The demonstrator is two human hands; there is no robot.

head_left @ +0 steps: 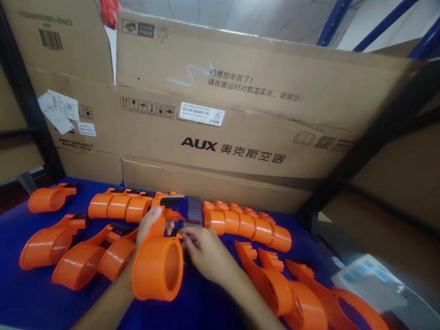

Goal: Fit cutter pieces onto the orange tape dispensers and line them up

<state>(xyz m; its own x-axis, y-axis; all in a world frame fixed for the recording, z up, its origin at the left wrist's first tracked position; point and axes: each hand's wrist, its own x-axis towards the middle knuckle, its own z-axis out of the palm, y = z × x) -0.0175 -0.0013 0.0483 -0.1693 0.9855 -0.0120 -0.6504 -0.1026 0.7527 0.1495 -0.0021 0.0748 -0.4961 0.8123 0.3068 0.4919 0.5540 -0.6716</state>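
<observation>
My left hand (148, 228) is closed around the arm of an orange plastic tape dispenser (157, 271), with its hollow ring hanging toward me. At its upper end is a dark blue and black part (176, 203). Close beside it, my right hand (206, 252) has thumb and fingertips pinched together near the dispenser's edge; what they hold is too small to make out. Behind the hands lies a dark grey flat-topped thing (195, 212), partly hidden by them.
Similar orange dispensers stand in a row (118, 207) at the back left, and several with dark ends lie at front left (79, 263). Another row of orange pieces (246, 224) is at the back right, more (308, 305) in front. A cardboard wall (243, 127) closes the blue surface's back.
</observation>
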